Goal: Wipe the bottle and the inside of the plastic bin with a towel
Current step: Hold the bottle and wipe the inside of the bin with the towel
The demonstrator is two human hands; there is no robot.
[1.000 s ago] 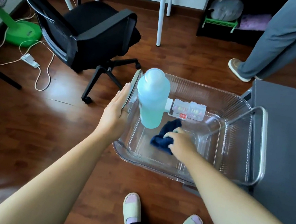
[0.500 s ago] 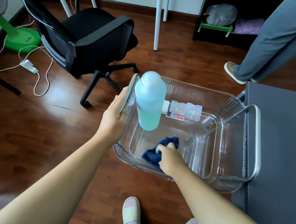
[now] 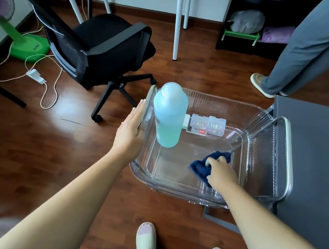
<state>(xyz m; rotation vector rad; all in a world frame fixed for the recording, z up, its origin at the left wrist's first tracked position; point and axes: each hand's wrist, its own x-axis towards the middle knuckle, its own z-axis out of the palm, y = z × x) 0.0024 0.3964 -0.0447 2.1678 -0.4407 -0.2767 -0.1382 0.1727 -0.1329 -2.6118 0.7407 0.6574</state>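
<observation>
Clear plastic bin (image 3: 265, 126) sits at the left edge of the grey desk (image 3: 313, 167), overhanging the wood floor. Right hand (image 3: 219, 171) clenched on a dark blue towel (image 3: 198, 168), pressed to the bin's floor at its near right corner. Left hand (image 3: 129, 134) released, flat against the bin's outer left wall. Blue bottle (image 3: 169, 114) upright inside the bin, far left. Small clear boxes (image 3: 207, 125) just right of the bottle.

No legible text or labels.
</observation>
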